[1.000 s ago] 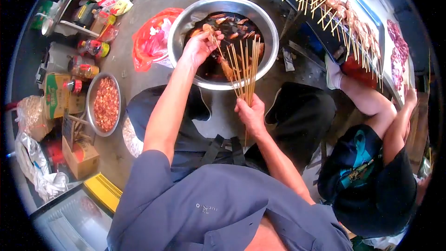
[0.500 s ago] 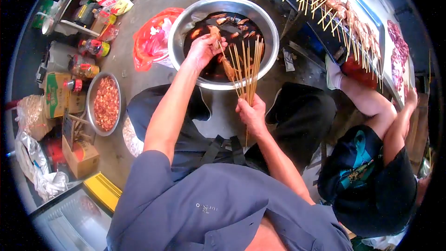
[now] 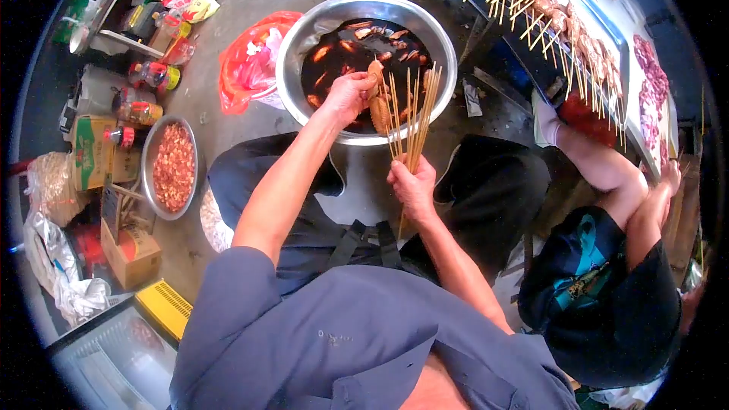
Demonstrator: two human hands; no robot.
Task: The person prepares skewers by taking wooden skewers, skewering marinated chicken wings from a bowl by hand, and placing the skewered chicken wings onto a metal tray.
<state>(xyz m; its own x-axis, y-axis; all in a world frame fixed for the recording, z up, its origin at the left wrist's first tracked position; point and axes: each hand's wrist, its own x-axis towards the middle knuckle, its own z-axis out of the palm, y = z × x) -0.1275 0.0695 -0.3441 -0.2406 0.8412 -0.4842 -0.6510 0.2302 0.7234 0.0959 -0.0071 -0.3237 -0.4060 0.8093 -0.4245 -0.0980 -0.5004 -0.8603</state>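
Note:
A large metal basin (image 3: 442,38) of dark liquid stands before my knees, with several brown meat pieces (image 3: 323,53) floating in it. Over its near side, my left hand (image 3: 349,99) is closed on a brown poultry wing (image 3: 380,112), pinching its upper part with thumb and fingers. The wing's lower part hangs beside the skewers, and whether a stick runs through it is unclear. My right hand (image 3: 414,184) is wrapped round a bundle of thin bamboo skewers (image 3: 419,125), whose upper ends fan out over the basin's rim.
On the right, a tray (image 3: 624,68) holds skewered meat (image 3: 558,19), beside red chopped meat (image 3: 651,95). A co-worker's arm (image 3: 645,220) and leg are close by. Leftward are a bowl of red flakes (image 3: 173,171), a red plastic bag (image 3: 235,68), sauce bottles (image 3: 156,76) and cartons (image 3: 137,254).
My left hand has moved right and slightly down with the wing, closer to the skewers. The right hand still grips the bundle in nearly the same spot.

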